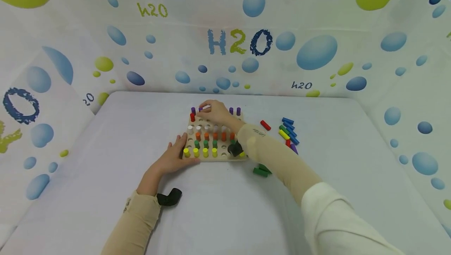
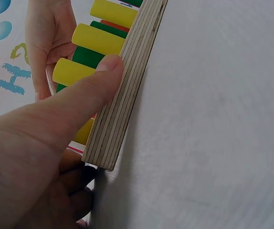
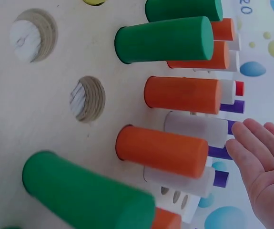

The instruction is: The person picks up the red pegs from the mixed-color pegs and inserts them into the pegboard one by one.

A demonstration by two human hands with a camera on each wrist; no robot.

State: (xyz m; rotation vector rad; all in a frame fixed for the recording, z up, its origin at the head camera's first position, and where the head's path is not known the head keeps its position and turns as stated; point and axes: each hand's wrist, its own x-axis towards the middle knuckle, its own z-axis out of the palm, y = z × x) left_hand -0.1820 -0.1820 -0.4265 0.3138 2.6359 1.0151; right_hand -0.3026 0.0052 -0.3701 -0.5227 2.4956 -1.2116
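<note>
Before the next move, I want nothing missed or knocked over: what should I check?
1. Pegboard steadied: ok; the left hand holds its near left corner.
2. Right hand loaded: cannot tell; its grip is unclear.
3. Purple row full: cannot tell; the right hand covers its middle.
4. Yellow row full: not ok; an empty hole shows.
5. Loose pegs clear of the pegboard: ok; those visible lie to its right.

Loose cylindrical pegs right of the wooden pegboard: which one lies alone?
The red cylindrical peg between the wooden pegboard and the blue cylindrical pegs; it touches no other, whereas the remaining loose pegs lie grouped.
</note>
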